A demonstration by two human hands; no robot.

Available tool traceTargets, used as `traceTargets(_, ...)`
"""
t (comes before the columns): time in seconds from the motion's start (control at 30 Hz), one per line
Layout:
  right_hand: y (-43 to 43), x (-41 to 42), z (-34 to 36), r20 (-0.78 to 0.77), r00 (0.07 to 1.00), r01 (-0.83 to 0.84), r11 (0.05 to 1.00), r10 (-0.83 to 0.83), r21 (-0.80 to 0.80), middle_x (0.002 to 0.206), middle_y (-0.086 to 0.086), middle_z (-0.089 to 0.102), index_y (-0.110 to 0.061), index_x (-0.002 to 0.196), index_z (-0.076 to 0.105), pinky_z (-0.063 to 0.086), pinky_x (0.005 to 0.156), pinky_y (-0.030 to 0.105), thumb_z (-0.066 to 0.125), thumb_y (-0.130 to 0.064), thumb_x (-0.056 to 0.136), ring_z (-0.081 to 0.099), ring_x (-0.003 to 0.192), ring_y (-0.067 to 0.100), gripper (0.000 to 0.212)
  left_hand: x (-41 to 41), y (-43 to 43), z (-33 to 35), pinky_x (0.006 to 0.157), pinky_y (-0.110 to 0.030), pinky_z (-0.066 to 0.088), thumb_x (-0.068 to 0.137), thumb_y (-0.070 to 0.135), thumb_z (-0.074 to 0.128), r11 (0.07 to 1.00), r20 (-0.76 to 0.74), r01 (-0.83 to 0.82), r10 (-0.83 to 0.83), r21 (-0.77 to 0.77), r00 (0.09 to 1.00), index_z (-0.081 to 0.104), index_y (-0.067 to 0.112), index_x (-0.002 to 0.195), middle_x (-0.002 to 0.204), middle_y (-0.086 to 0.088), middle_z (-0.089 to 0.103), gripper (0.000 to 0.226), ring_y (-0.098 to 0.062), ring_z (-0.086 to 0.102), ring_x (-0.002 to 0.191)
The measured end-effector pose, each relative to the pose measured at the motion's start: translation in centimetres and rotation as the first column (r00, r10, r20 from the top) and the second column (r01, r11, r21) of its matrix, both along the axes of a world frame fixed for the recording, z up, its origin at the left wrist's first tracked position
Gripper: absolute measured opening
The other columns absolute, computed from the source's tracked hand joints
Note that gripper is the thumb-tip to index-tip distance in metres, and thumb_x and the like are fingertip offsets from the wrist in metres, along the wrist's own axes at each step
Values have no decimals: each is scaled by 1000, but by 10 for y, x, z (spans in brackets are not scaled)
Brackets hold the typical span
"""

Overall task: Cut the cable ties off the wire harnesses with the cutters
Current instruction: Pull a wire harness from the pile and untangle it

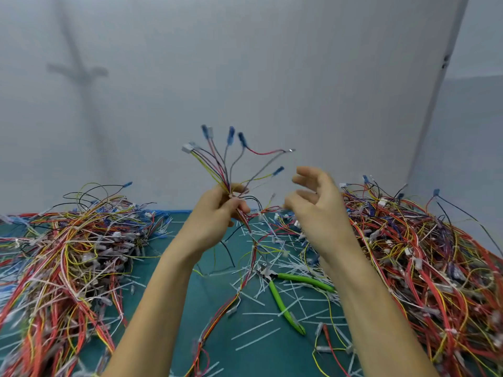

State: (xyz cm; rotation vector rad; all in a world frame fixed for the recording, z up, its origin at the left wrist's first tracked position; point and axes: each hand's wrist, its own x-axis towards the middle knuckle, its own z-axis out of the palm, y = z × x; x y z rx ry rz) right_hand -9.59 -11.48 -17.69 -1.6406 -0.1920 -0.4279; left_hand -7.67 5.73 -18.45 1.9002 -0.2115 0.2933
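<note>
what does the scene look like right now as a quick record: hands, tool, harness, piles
left hand: grips one wire harness, raised, connector ends fanned upward, tail hanging to the mat
right hand: fingers loosely spread, holds nothing, beside the harness
cutters: green-handled, lying on the mat, handles apart, untouched
left pile: tangled harnesses
right pile: tangled harnesses
cut tie pieces: white strips scattered around the cutters
mat: dark green
</note>
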Motion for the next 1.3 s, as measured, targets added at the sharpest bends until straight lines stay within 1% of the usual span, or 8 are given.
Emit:
traceTargets(0.17,9,0,-2,118,993,25,986,-5,-164,84,-10,74,-24,92,71,57,75,30,69,-9,83,68,78,4,17,-5,-9,3,64,-13,47,101,2,44,977,97,130,-147,169,984,59,17,123,83,10,66,31,6,61,69)
traceTargets(0.33,17,3,-11,140,988,97,979,-72,-181,77,-8,71,-26,88,68,50,66,12,73,-20,84,65,72,0,8,-7,-13,6,56,-26,51,93,12,63,949,286,27,-122,315,951,74,20,91,69,3,70,14,-5,65,64)
traceTargets(0.5,20,7,-11,102,994,45,995,-36,-94,80,-6,71,-17,92,67,56,75,29,68,-14,89,68,74,8,4,-11,-18,8,57,-17,53,83,7,73,991,335,-48,5,122,942,78,21,84,61,15,70,14,-2,67,57)
traceTargets(0.67,17,6,-8,173,985,19,996,-4,-90,81,-10,72,-28,83,68,53,80,24,65,-8,91,68,80,4,21,-12,-18,14,56,-20,54,83,-2,70,993,214,44,-20,-107,977,72,9,78,64,-5,72,13,-14,70,57)
traceTargets(0.83,14,2,-8,132,989,-56,993,70,-107,78,-11,73,-25,84,66,55,72,26,75,-10,83,69,75,5,18,-17,-16,17,58,-24,54,87,0,67,989,190,64,-37,-135,981,68,6,83,64,-3,71,8,-12,68,57)
traceTargets(1.0,17,0,-8,107,994,-7,989,23,-146,83,-4,74,-25,79,59,59,79,36,81,-16,78,71,82,11,24,-18,-19,17,62,-26,56,85,5,71,984,182,17,16,-177,983,73,5,89,78,-11,75,4,-8,67,61)
traceTargets(1.13,15,0,-9,140,986,111,987,-94,-120,74,-9,71,-26,77,61,55,65,19,83,-26,76,67,68,0,21,-20,-19,19,73,-24,60,93,-3,57,932,54,138,-127,-336,990,71,-1,103,88,-13,75,17,-16,70,78)
traceTargets(1.3,8,5,-8,103,989,110,994,-109,-1,77,-5,73,-23,82,72,55,72,28,79,-20,81,68,71,8,8,-21,-6,23,89,-27,56,102,5,38,872,-26,340,-373,-351,928,61,9,121,110,-9,74,31,-21,72,97)
